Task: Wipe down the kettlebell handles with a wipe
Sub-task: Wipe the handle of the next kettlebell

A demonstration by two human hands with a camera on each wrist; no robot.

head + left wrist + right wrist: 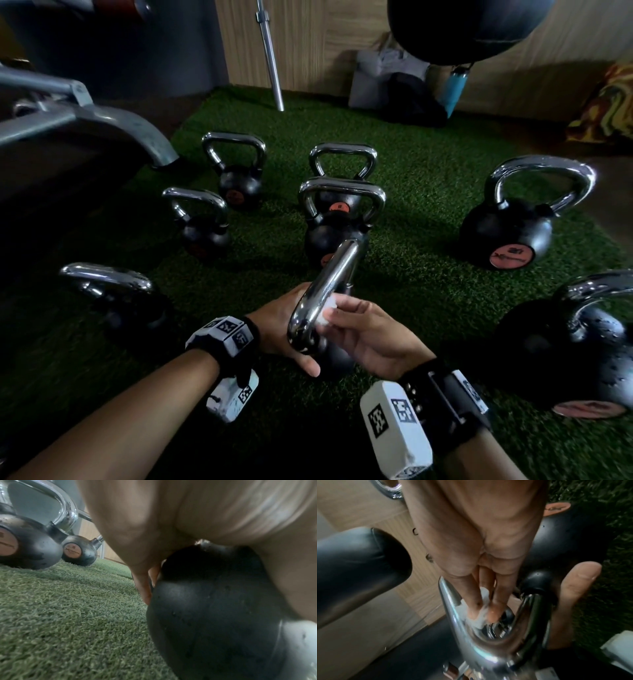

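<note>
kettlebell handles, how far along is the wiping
None is clearly finished. In hand: the right hand presses the white wipe against the chrome handle of the nearest kettlebell, which the left hand steadies. Still left: droplets sit on the handles of the left kettlebell, the big right one and the near-right one. The back ones cannot be judged.

Kettlebell handle (329,274): polished chrome metal, mirror-glossy and smooth. Kettlebell body (214,608): matt black coating, faintly pitted. Wipe (481,616): thin white crumpled tissue-like sheet. Floor mat (68,615): green artificial turf, rough and fibrous. Wall panel (308,41): light wood-grain finish, matt.
</note>
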